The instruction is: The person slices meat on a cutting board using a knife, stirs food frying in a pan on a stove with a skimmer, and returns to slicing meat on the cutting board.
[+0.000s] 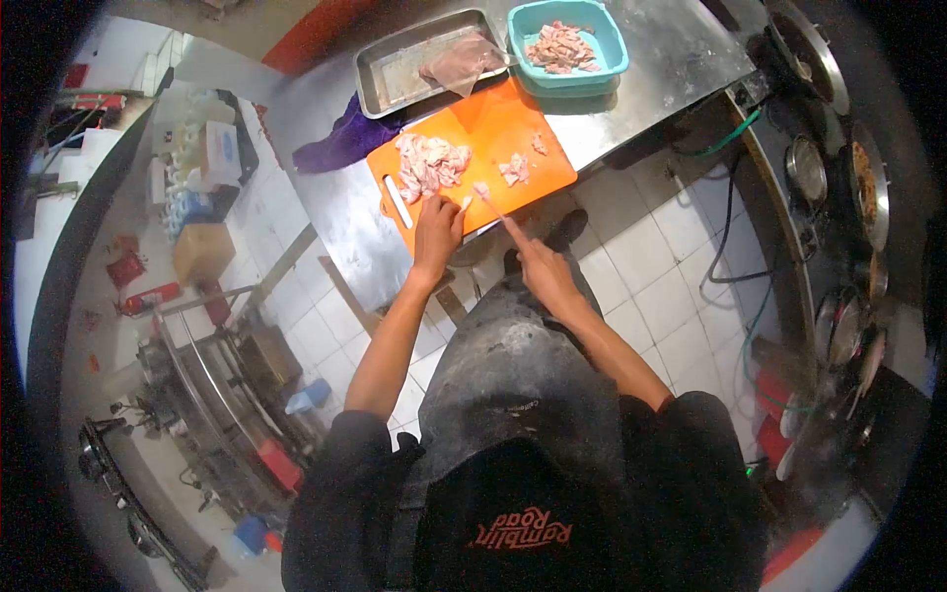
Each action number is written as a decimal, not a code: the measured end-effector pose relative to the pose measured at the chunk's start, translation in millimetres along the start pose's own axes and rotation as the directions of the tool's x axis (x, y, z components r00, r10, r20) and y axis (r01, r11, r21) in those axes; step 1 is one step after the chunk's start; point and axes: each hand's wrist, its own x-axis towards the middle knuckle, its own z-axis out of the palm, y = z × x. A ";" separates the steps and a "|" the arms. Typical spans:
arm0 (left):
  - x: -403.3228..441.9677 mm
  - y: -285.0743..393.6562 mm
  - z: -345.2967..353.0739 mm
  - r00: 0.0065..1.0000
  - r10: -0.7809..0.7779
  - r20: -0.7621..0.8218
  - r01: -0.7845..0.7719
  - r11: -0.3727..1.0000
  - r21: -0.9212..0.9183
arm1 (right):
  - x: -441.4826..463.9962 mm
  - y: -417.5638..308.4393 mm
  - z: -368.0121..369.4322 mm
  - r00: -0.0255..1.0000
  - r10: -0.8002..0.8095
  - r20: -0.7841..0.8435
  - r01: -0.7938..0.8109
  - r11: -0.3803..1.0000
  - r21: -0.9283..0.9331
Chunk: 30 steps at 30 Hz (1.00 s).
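An orange cutting board (538, 183) lies on the steel table with a heap of pale pink raw meat (431, 163) on its left part. My left hand (437, 235) is closed at the board's near edge, its fingertips on a small strip of the meat (466, 204). In my right hand (543, 271) is a knife (488, 200), index finger stretched along it and the blade pointing over the board. A bit of meat (480, 187) lies by the blade tip. Cut pieces (514, 170) sit farther right on the board.
Behind the board, a metal tray (370, 94) holds meat in a clear plastic bag (469, 64). A turquoise tub (614, 64) of cut meat stands beside it. Purple cloth (345, 138) lies left of the board. Pans (807, 168) line the right side; a hose (732, 138) hangs near the table.
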 end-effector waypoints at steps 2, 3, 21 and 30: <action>0.1 -0.6 0.4 1.000 0.002 0.020 -0.002 1.000 0.025 | 11.1 5.5 -11.6 0.999 0.039 -0.010 -0.038 0.999 0.018; 2.6 3.2 -0.6 1.000 0.005 0.021 -0.006 0.999 0.037 | 15.5 13.3 -16.3 0.998 0.047 -0.052 -0.046 0.998 0.032; 111.0 75.6 66.3 0.897 0.128 0.424 -0.244 0.942 0.230 | 25.3 94.3 -111.7 0.985 0.090 -0.150 -0.021 0.912 0.409; 119.0 38.1 87.5 0.822 0.251 0.512 -0.358 0.926 0.119 | 19.4 140.3 -150.2 0.997 0.044 -0.065 -0.017 0.930 0.368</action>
